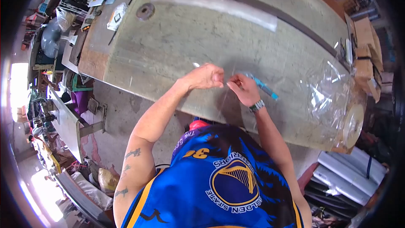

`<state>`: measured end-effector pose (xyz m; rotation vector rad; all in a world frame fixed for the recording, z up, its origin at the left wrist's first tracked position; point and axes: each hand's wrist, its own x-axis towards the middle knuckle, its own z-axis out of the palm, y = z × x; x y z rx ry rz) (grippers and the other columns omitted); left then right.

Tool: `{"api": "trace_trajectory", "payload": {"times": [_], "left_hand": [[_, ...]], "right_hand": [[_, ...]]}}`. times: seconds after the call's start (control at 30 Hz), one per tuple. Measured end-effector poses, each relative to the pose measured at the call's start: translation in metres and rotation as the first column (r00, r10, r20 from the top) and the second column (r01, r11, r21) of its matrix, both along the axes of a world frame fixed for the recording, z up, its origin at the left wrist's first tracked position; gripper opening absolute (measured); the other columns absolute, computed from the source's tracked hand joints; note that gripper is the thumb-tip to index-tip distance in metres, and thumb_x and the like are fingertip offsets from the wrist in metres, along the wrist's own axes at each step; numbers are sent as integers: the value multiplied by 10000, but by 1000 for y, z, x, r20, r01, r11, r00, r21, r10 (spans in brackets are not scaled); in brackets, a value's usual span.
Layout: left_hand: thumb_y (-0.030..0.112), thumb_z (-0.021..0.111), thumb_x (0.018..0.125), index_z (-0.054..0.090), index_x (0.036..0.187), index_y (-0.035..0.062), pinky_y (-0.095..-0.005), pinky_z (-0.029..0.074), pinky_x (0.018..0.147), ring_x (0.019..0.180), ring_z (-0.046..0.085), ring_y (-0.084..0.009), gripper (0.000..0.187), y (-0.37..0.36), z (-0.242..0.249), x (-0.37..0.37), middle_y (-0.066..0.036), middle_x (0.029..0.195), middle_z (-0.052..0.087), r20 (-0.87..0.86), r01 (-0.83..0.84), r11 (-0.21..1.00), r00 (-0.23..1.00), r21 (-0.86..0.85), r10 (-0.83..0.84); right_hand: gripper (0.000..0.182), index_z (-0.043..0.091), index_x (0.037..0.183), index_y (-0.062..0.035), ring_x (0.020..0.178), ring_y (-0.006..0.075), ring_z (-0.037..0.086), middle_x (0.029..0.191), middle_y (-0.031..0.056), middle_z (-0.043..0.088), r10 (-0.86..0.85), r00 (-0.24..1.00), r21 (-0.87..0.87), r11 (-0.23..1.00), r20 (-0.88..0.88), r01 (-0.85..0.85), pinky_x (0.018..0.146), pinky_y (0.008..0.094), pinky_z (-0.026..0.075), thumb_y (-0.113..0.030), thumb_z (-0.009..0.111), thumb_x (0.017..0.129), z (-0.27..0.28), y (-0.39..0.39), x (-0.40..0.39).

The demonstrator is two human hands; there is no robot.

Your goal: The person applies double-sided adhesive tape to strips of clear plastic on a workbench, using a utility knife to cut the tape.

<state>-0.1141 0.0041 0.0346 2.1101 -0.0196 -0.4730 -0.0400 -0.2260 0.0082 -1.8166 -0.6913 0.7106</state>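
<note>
My left hand [206, 76] is over the worktable [168, 50] with its fingers curled and pinched together. Facing it, a short gap away, my right hand [244, 89] also has thumb and fingertips closed; a wristwatch [257, 106] sits on that wrist. Whatever either hand pinches is too small or too clear to make out. A blue tool like a utility knife [265, 88] lies on the table just beyond my right hand. A small whitish glint shows behind my left hand.
Crumpled clear plastic sheeting [327, 90] and a roll [353, 122] occupy the table's right end. A round metal disc [145, 12] and a plastic packet [117, 17] lie far left. Cardboard boxes [367, 67] stand right; grey rolls [344, 179] lie below. A dark bar [236, 4] crosses the back.
</note>
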Motion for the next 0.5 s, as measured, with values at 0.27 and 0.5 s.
{"api": "trace_trajectory", "payload": {"times": [0.27,0.5], "left_hand": [[170,815,755,714,870,25,-351,515,724,784,655,-171,211,184,-13,-8,-58,815,712,-73,-57,998,996,17,59],[116,829,789,717,847,34,-281,494,668,726,605,-81,150,352,30,47,32,756,666,52,-339,932,941,131,335]], "right_hand": [[105,670,1016,-26,805,92,651,901,6,693,-354,933,29,934,-66,356,723,255,532,-95,721,954,14,-42,108],[162,665,978,-56,708,82,635,823,-8,680,-466,874,-136,865,139,482,621,237,477,-207,722,970,27,-52,207]]}}
